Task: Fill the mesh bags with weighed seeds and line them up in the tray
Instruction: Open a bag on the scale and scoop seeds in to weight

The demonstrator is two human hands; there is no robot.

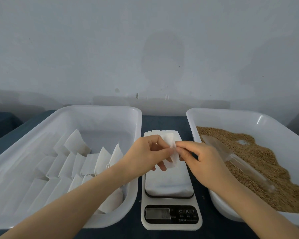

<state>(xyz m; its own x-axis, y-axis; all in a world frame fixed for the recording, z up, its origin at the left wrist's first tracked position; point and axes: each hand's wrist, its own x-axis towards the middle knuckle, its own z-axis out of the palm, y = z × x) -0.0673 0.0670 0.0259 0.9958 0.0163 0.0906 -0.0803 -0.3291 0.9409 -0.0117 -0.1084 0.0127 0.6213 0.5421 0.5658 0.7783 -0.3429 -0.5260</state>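
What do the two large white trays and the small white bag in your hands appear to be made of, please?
The left white tray and the right white tray look like glossy, slightly translucent plastic: highlights glint on their rounded rims. The small white bag looks like thin matte mesh or non-woven fabric; its weave is too fine to see.

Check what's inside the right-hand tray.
Brown seeds cover most of the right tray, with a clear scoop lying on them. The right forearm covers the near-left corner, so whatever lies there is hidden.
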